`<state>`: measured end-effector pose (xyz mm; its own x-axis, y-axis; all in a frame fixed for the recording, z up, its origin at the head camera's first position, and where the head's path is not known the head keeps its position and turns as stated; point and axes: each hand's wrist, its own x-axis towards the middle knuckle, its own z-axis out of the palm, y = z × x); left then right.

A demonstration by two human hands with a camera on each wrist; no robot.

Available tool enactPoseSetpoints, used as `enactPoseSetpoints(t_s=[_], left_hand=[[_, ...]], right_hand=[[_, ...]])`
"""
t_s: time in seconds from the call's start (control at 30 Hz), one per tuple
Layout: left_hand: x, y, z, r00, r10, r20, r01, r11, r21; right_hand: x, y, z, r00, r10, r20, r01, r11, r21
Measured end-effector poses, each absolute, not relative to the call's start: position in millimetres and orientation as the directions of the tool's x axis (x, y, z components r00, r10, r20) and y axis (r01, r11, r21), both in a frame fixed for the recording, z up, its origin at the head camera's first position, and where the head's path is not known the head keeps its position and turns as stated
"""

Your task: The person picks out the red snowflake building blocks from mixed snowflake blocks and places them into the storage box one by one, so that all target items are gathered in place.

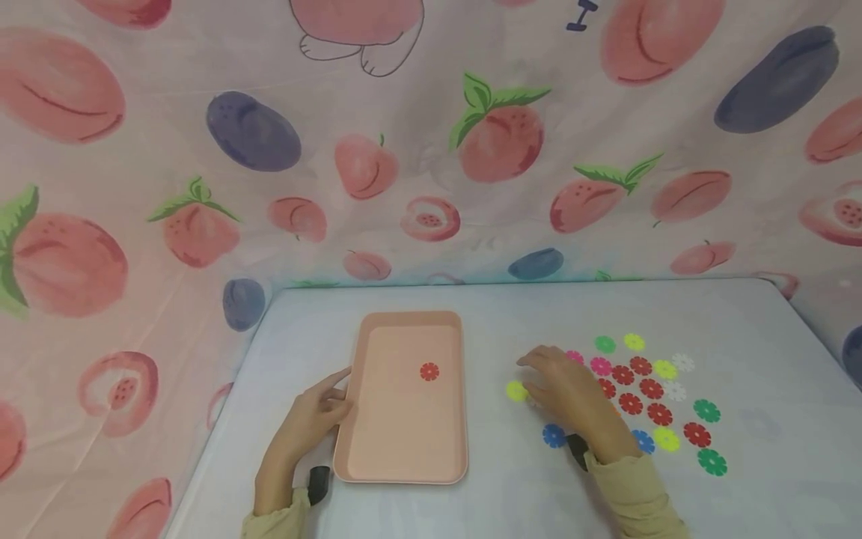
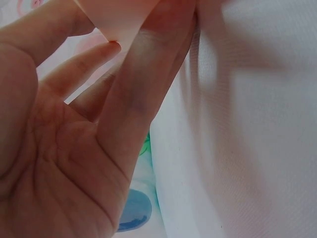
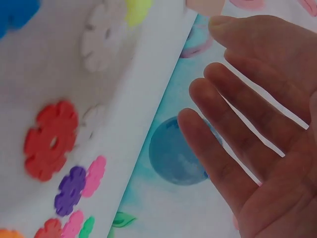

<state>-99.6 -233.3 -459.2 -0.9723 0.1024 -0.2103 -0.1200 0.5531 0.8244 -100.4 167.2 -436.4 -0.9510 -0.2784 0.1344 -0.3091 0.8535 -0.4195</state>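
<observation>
Against the left long side of a peach-pink tray [image 1: 404,419], my left hand [image 1: 311,419] holds the rim, thumb and fingers at its edge. The left wrist view shows a tray corner [image 2: 121,15] between the left hand's fingers [image 2: 133,94]. Inside the tray lies one red snowflake disc [image 1: 429,372]. My right hand [image 1: 569,393] hovers over the table right of the tray, fingers apart and bent a little, palm bare in the right wrist view. A yellow snowflake disc [image 1: 515,391] lies by its thumb. Some discs beneath this hand are hidden.
Several loose discs spread right of the right hand, among them red [image 1: 660,415], green [image 1: 707,410], yellow [image 1: 667,439] and white [image 1: 683,362] ones. A blue disc [image 1: 554,436] lies nearer me. Fruit-printed cloth [image 1: 431,150] hangs behind the white table [image 1: 498,486].
</observation>
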Motion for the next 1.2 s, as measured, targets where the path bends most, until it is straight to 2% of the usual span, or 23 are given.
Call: enactPoseSetpoints(t_s=[0.63,1.2], left_hand=[[-98.5,-233.7,-460.4,-0.97,0.101,-0.222,-0.136,0.534,0.834],[-98.6,-233.2,-458.6,-0.97,0.108,-0.218,-0.127,0.539,0.833]], right_hand=[[-93.9,193.9,-446.3,-0.971,-0.231,0.054,-0.231,0.872,-0.43],[-91.0,207.3,-448.6,-0.972,-0.236,-0.002,-0.218,0.902,-0.374]])
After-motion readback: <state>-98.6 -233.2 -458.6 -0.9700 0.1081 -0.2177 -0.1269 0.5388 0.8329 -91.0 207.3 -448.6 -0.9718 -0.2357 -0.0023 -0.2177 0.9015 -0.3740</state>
